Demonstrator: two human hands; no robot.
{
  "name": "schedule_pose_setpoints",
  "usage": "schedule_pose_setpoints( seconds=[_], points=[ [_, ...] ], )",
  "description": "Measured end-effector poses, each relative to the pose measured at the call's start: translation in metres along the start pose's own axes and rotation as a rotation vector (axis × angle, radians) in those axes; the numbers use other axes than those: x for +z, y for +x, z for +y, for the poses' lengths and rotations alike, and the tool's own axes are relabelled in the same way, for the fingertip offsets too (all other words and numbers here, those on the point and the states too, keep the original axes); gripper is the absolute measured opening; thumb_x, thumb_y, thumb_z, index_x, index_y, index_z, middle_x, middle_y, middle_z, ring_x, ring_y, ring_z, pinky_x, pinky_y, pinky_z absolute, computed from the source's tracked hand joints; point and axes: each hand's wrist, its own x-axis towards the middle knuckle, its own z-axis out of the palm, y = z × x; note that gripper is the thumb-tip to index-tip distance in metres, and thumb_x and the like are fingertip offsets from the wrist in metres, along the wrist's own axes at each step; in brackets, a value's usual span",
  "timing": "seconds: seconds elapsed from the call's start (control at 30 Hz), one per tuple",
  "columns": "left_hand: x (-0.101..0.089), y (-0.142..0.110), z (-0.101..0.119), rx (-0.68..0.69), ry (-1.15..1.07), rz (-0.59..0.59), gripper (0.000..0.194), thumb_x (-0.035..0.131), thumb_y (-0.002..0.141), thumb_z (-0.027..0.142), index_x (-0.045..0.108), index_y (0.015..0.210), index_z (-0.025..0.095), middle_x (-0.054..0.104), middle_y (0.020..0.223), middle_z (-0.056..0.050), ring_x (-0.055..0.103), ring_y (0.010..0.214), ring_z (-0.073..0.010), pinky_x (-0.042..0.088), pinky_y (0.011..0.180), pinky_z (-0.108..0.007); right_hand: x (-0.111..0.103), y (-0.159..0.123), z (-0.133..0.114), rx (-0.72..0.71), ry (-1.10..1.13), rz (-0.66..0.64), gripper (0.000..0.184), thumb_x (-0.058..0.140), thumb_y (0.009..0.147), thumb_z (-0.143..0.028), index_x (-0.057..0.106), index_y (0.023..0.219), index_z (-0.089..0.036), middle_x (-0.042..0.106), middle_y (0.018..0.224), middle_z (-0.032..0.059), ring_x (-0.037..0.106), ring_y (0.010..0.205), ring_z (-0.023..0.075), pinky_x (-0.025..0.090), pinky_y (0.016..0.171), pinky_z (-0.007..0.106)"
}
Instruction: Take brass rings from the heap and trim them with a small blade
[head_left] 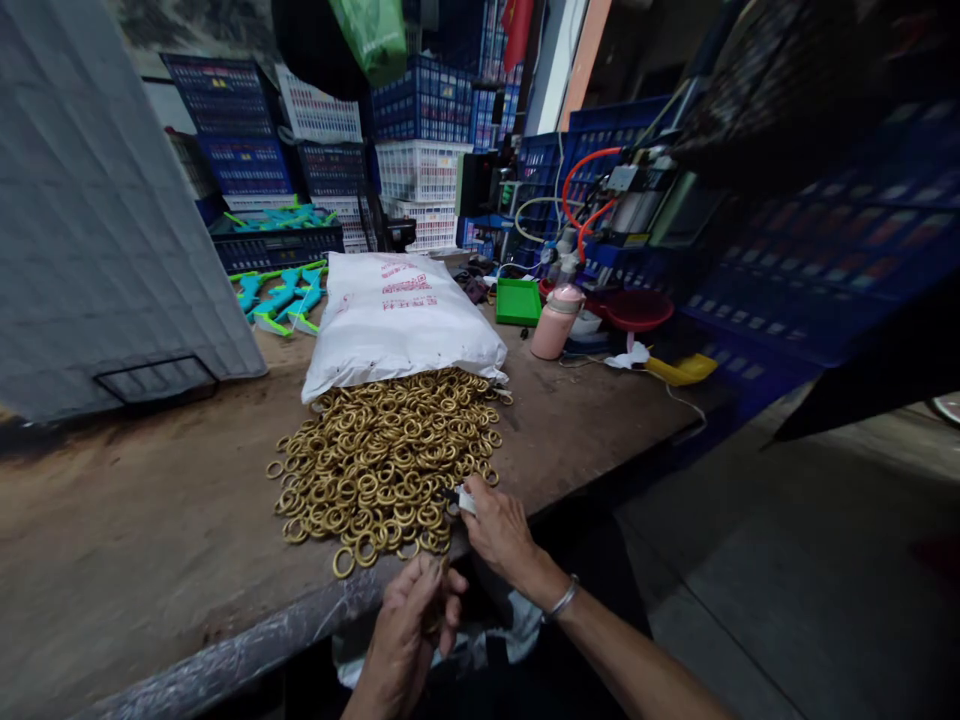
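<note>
A heap of brass-coloured rings lies on the brown worktable, spilling from under a white printed sack. At the table's front edge, my left hand is closed, fingers curled inward. A bit of brass colour shows at its fingertips, seemingly a ring, mostly hidden by the fingers. My right hand, with a metal bangle on its wrist, is at the heap's right front edge. It grips a small white piece with a dark tip, whose kind I cannot make out; the tip points at the rings.
A grey-white panel stands at left. Behind are turquoise-and-green plastic parts and stacked crates. A green tray, a pink bottle, a red dish and a yellow scoop-like piece are at right.
</note>
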Motion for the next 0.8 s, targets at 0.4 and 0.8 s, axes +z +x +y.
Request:
schedule_pose_setpoints(
  seconds=[0.4, 0.8],
  points=[
    [-0.009, 0.004, 0.004, -0.067, -0.191, 0.013, 0.026, 0.070, 0.061, 0.033, 0.056, 0.073, 0.014, 0.058, 0.067, -0.002, 0.051, 0.052, -0.0089, 0.033, 0.039, -0.016, 0.005, 0.010, 0.009, -0.009, 0.210, 0.005, 0.008, 0.041, 0.078, -0.013, 0.045, 0.080, -0.020, 0.054, 0.066, -0.0017, 0.048, 0.059, 0.0109, 0.027, 0.053, 0.021],
    [-0.004, 0.005, 0.000, 0.059, 0.107, 0.099, 0.029, 0.059, 0.071, 0.044, 0.049, 0.076, 0.018, 0.041, 0.051, 0.008, 0.029, 0.036, -0.0024, 0.020, 0.035, -0.015, 0.001, -0.028, -0.009, -0.050, 0.708, -0.169, 0.014, 0.042, 0.083, -0.031, 0.044, 0.075, -0.019, 0.043, 0.059, -0.0060, 0.042, 0.057, 0.0091, 0.034, 0.057, 0.020]
  ],
)
